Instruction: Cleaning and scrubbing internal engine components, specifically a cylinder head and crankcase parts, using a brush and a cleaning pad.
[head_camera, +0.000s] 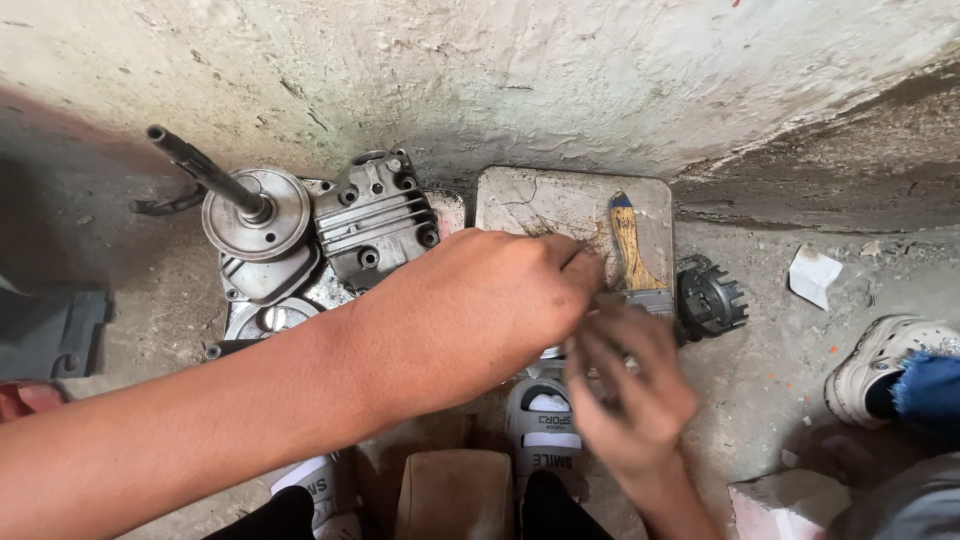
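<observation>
The left hand (480, 310) reaches across with its fingers pinched together over a flat grey slab (545, 200), while the blurred right hand (625, 385) sits just beneath it — whether either grips anything, I cannot tell. A wooden-handled paintbrush (632, 255) lies on the slab, beside a black toothed gear (712, 298); a finned engine cover (375, 215) and a shafted metal disc (255, 212) rest to the left.

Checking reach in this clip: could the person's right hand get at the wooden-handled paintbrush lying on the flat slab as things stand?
Probably yes. The right hand is right beside the paintbrush on the slab, with nothing lying over the handle. The left hand crowds in from the side but leaves the handle uncovered.
</observation>
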